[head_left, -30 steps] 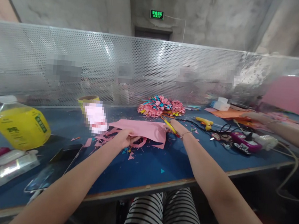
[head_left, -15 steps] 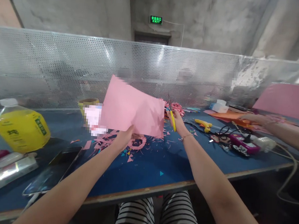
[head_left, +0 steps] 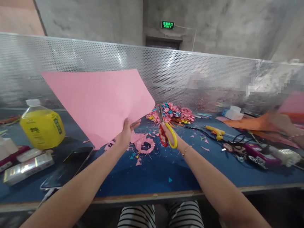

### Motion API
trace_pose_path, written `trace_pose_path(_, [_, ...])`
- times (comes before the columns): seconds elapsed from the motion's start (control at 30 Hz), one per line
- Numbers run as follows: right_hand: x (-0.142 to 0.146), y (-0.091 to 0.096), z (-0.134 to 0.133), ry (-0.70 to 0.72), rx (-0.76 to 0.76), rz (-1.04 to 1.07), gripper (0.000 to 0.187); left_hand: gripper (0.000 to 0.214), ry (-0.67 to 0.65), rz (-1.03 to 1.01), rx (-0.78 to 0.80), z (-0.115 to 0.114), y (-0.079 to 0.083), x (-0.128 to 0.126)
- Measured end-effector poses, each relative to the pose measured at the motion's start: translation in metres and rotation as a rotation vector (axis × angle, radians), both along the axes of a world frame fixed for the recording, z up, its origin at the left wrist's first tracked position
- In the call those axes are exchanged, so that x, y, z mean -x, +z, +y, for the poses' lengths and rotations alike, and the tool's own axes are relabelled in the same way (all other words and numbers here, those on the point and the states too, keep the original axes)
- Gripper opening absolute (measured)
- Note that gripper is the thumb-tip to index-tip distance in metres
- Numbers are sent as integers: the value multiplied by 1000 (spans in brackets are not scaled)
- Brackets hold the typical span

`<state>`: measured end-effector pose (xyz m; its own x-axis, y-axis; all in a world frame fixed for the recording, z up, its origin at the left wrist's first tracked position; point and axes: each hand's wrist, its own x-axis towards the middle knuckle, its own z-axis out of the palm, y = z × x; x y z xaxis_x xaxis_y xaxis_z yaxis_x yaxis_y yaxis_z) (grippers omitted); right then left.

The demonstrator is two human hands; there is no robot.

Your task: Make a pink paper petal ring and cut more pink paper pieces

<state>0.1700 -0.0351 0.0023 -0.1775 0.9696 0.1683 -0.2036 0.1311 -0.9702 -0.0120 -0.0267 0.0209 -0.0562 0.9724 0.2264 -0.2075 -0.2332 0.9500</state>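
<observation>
My left hand (head_left: 124, 137) grips the lower edge of a large pink paper sheet (head_left: 100, 101) and holds it up off the blue table (head_left: 160, 171), tilted to the left. Just to its right, my right hand (head_left: 172, 134) is closed in the red and yellow handles of a pair of scissors (head_left: 166, 131), blades pointing up toward the sheet's right corner. Pink paper scraps (head_left: 145, 144) lie on the table under both hands.
A heap of pink and blue cut paper pieces (head_left: 172, 113) lies behind the scissors. A yellow bottle (head_left: 42, 125), a phone (head_left: 66, 167) and packets sit left. A yellow glue gun (head_left: 215, 132), cables and a power strip (head_left: 260, 155) lie right, where another person's hand (head_left: 283, 122) handles orange paper. A perforated metal screen (head_left: 224, 77) backs the table.
My left hand has lifted the pink sheet off the table and swung it up and left. My right hand has picked up the scissors and brought them toward the sheet.
</observation>
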Motion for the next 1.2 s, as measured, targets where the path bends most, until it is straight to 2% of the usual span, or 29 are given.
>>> trace_pose_path(0.1, [8,-3,-1,-32,34,15,44,32,68,-57,-101,0,-1,-3])
trace_pose_path(0.17, [11,-4,0,-63,40,24,42,32,47,-45,-121,0,-2,-6])
trace_pose_path(0.37, [18,-4,-1,-137,-10,60,44,39,-13,53,-80,-5,-7,-15])
trace_pose_path(0.53, [14,-3,5,-165,49,131,40,41,-75,106,-83,-10,-9,-21])
trace_pose_path(0.73, [10,-5,9,-165,54,106,44,42,-89,101,-87,-7,-11,-22])
trace_pose_path(0.9, [11,-2,9,-167,71,128,38,45,-81,114,-98,0,-16,-20])
trace_pose_path(1.0, [10,-1,9,-171,43,154,34,43,-88,125,-87,-2,-15,-21])
trace_pose_path(1.2, [12,4,5,-205,64,87,41,40,-78,145,-42,-7,-9,-22])
